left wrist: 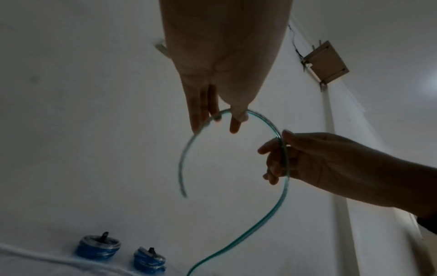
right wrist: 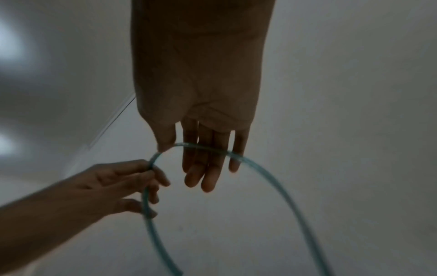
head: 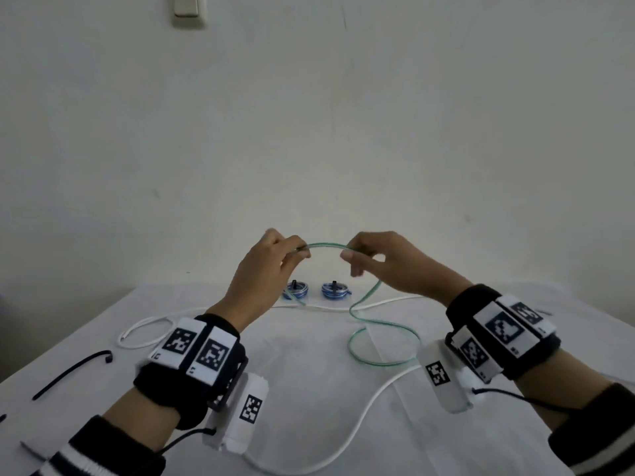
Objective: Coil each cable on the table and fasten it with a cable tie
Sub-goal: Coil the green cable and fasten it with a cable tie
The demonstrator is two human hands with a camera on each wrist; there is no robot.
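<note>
Where the white-clothed table [head: 309, 372] ends, a wall [head: 343, 132] rises.

Wall switch [head: 186, 8] — wooden bracket [left wrist: 325, 62] high up

We hold both hands raised, left hand [head: 263, 266] and right hand [head: 388, 261] each with fingertips pinched in a grip, wrists apart.

Translucent green cable [head: 374, 333] arches in the air, its tail seemingly looping on the table.
</note>
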